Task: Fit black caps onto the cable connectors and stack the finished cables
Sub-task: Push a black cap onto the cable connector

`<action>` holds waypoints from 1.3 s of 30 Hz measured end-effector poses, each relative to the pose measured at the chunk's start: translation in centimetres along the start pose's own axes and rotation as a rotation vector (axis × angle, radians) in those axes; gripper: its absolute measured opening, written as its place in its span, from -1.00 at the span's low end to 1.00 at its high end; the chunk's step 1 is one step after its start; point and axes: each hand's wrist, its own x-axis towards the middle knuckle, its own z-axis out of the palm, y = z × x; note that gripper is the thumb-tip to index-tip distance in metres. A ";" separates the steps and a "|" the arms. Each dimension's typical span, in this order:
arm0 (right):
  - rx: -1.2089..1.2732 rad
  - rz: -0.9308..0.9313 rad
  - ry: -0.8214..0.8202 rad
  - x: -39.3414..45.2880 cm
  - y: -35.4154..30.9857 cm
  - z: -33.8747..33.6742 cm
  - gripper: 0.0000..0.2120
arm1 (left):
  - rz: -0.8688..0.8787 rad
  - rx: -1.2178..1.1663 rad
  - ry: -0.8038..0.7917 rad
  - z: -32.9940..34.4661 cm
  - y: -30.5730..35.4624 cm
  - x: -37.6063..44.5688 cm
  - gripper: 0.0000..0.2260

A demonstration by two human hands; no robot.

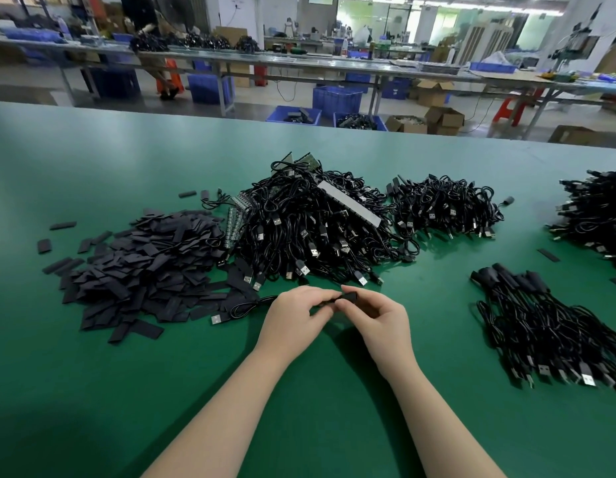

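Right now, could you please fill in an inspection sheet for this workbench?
Surface: green table, bare near the person.
Job's things: black cap held between both hands on one cable; heap of loose caps on the left; uncapped cable pile in the centre; finished stack on the right, laid in parallel.
Clutter: stray caps scattered off the heap; grey strip on the centre pile.
Grippers: left hand grips the cable end; right hand pinches the cap.
Cables: two further bundles behind and far right.
Surroundings: other benches, blue crates, cardboard boxes beyond.
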 end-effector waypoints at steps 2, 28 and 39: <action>0.011 0.010 0.002 -0.1 -0.1 0.0 -0.75 | 0.002 0.000 0.002 0.0 0.0 -0.1 -0.81; 0.324 0.157 0.241 0.4 0.0 -0.9 -0.86 | -0.066 0.510 0.060 1.3 -0.7 0.3 -0.66; 0.296 0.104 0.235 0.2 -0.1 -0.5 -0.78 | -0.021 0.314 0.026 0.8 -0.5 0.3 -0.85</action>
